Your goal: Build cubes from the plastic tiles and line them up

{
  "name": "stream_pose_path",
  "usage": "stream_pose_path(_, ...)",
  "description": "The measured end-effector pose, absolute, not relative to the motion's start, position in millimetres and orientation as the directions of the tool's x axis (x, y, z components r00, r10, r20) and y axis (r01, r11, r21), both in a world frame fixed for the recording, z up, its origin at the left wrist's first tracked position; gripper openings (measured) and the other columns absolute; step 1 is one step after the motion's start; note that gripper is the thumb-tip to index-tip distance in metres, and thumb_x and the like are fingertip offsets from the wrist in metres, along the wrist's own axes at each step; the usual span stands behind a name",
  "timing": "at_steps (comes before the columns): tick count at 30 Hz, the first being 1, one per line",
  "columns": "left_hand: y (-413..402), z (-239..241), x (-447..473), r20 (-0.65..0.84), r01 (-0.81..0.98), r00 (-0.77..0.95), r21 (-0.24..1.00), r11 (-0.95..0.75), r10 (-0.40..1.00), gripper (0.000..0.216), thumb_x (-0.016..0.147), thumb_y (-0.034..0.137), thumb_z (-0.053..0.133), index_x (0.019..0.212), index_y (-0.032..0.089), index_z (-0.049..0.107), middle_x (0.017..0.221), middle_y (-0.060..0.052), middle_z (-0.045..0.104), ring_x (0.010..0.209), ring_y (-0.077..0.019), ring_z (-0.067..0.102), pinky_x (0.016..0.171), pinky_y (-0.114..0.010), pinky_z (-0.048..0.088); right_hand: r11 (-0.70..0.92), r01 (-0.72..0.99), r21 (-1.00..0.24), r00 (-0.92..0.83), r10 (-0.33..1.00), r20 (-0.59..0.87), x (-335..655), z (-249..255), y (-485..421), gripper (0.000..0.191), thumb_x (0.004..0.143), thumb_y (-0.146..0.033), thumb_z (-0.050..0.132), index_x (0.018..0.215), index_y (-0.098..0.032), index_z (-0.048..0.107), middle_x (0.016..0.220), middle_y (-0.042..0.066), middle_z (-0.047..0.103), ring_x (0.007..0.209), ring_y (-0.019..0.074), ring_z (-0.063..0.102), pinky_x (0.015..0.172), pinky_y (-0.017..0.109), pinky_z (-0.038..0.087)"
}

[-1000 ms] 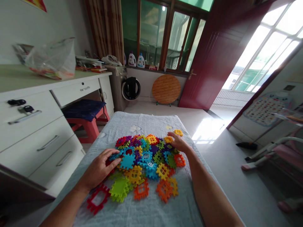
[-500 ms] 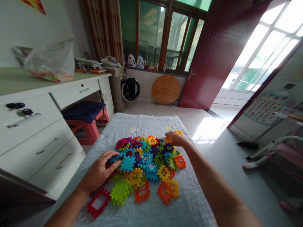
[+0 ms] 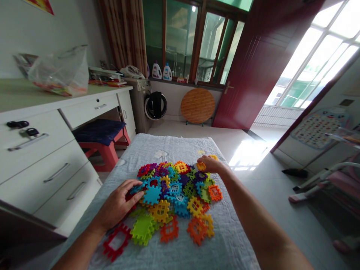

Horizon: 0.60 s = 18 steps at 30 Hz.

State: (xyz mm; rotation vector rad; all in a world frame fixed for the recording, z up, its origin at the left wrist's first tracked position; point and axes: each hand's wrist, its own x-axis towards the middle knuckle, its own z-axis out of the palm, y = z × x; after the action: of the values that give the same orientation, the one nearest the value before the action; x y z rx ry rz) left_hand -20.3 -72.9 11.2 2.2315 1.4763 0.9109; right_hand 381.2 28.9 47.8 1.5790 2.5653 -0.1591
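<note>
A heap of colourful plastic interlocking blocks [image 3: 190,189], square with notched edges and some with window grids, lies on a cloth-covered surface [image 3: 163,144]. My left hand [image 3: 122,200] rests at the heap's left side, thumb and fingers apart. Its fingertips are by a solid blue block [image 3: 152,195]. At the far right of the heap, my right hand [image 3: 209,164] has its fingers bent over a yellow-orange block [image 3: 201,166] and appears to grip it; the thumb is partly hidden. Another yellow block [image 3: 213,157] shows just behind that hand.
A red block [image 3: 117,242], a green block [image 3: 143,228] and an orange block [image 3: 197,229] lie along the heap's near edge. To the left stand a white desk [image 3: 56,150] and a stool [image 3: 101,137]. A round wooden tabletop [image 3: 197,105] leans against the back wall.
The view has shifted very slightly. My right hand and the yellow-orange block have moved a touch to the right; my left hand stays in place.
</note>
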Motion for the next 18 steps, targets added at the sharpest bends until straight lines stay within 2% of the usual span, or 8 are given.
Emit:
stream_pose_path(5,-72.7,11.3,-20.1,0.324,0.704,0.266,0.578,-0.413,0.908,0.039,0.084,0.052,0.055,0.107,0.022,0.063,0.112,-0.006,0.064,0.105,-0.0221,0.061,0.095,-0.035,0.050,0.433,0.901,0.013,-0.424,0.888,-0.179,377.4,46.6,28.5,0.048,0.071,-0.025,0.069,0.118,-0.019,0.060,0.117,0.011,0.059,0.105,0.0248,0.057,0.091,0.032,0.041)
stream_pose_path(10,-73.8,13.0,-19.7,0.327,0.704,0.262,0.579,-0.412,0.908,0.039,0.083,0.053,0.055,0.106,0.022,0.064,0.112,-0.006,0.065,0.105,-0.0223,0.062,0.094,-0.035,0.050,0.423,0.906,-0.025,-0.421,0.891,-0.167,379.6,43.6,32.3,0.040,0.066,-0.020,0.070,0.105,-0.015,0.064,0.109,0.012,0.060,0.098,0.0249,0.058,0.088,0.031,0.042)
stream_pose_path(13,-73.8,12.6,-19.9,0.338,0.704,0.257,0.576,-0.415,0.905,0.040,0.082,0.053,0.056,0.105,0.023,0.065,0.111,-0.006,0.066,0.104,-0.0224,0.063,0.093,-0.034,0.051,0.350,0.932,-0.094,-0.355,0.934,-0.047,397.2,51.0,39.9,0.048,0.062,-0.015,0.070,0.109,-0.016,0.063,0.109,0.011,0.060,0.098,0.0245,0.056,0.087,0.032,0.042)
stream_pose_path(16,-72.9,10.9,-20.6,0.351,0.707,0.251,0.571,-0.418,0.902,0.041,0.081,0.055,0.056,0.105,0.023,0.066,0.111,-0.006,0.067,0.104,-0.0231,0.063,0.092,-0.034,0.052,0.189,0.971,-0.147,-0.177,0.980,0.094,425.3,63.2,51.2,0.051,0.064,-0.016,0.067,0.115,-0.015,0.060,0.110,0.011,0.058,0.097,0.0241,0.055,0.088,0.033,0.041)
stream_pose_path(18,-71.9,9.5,-21.2,0.351,0.710,0.250,0.567,-0.417,0.902,0.042,0.081,0.056,0.056,0.104,0.023,0.066,0.111,-0.006,0.066,0.104,-0.0233,0.063,0.093,-0.034,0.052,0.094,0.984,-0.154,-0.077,0.990,0.116,442.3,68.0,57.9,0.051,0.066,-0.018,0.066,0.117,-0.015,0.059,0.112,0.011,0.056,0.098,0.0248,0.054,0.088,0.034,0.041)
